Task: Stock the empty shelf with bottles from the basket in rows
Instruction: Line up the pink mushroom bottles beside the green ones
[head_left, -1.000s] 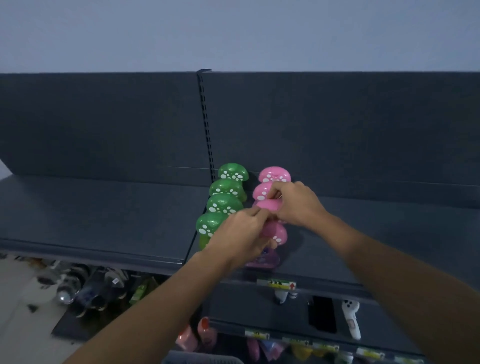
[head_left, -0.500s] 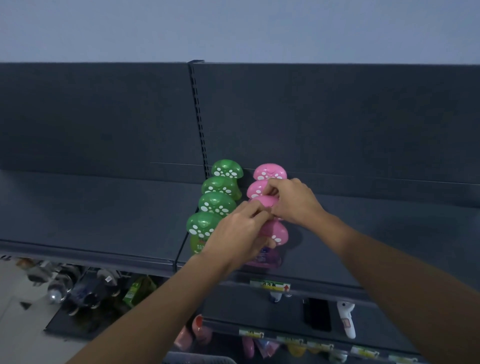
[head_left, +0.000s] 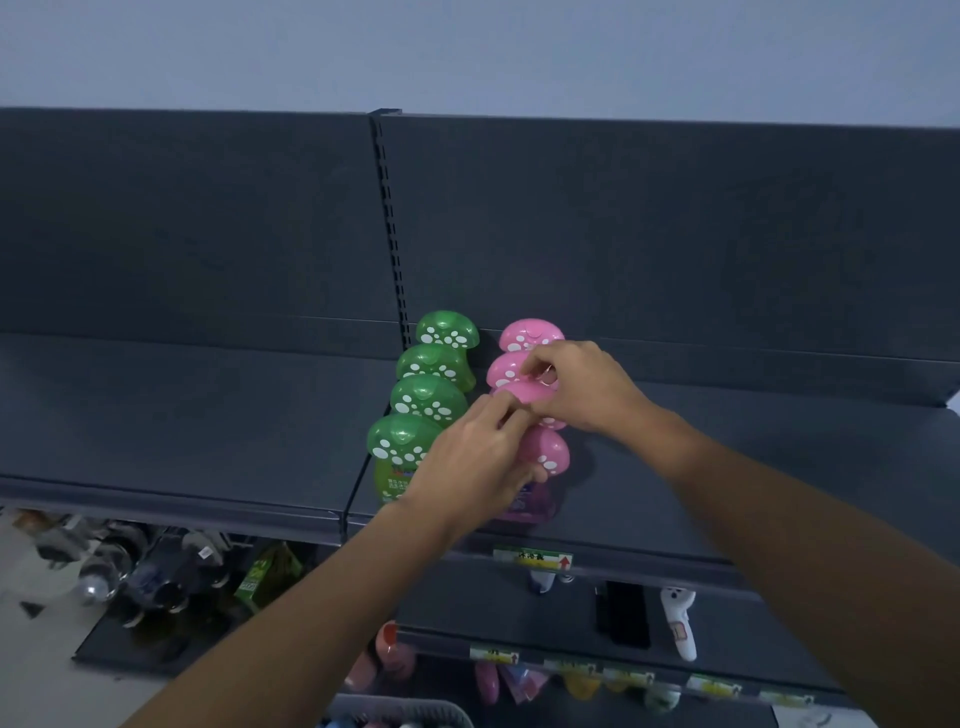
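Note:
A row of several green mushroom-capped bottles (head_left: 427, 400) runs front to back on the dark grey shelf (head_left: 182, 415). To its right stands a row of pink mushroom-capped bottles (head_left: 527, 335). My right hand (head_left: 582, 387) pinches the cap of the third pink bottle (head_left: 522, 392) from above. My left hand (head_left: 475, 460) wraps around the front pink bottle (head_left: 550, 454), hiding most of its body. The basket rim (head_left: 400, 709) shows at the bottom edge.
The shelf stretches bare to the left and to the right (head_left: 779, 457) of the two rows. A slotted upright post (head_left: 389, 223) stands behind the green row. Lower shelves hold a white handle-shaped item (head_left: 678, 621), price tags (head_left: 532, 557) and small bottles. Grey clutter (head_left: 130, 571) lies lower left.
Both hands stay on the pink row with only slight finger shifts. The view has tilted a little, so the shelf sits lower in frame.

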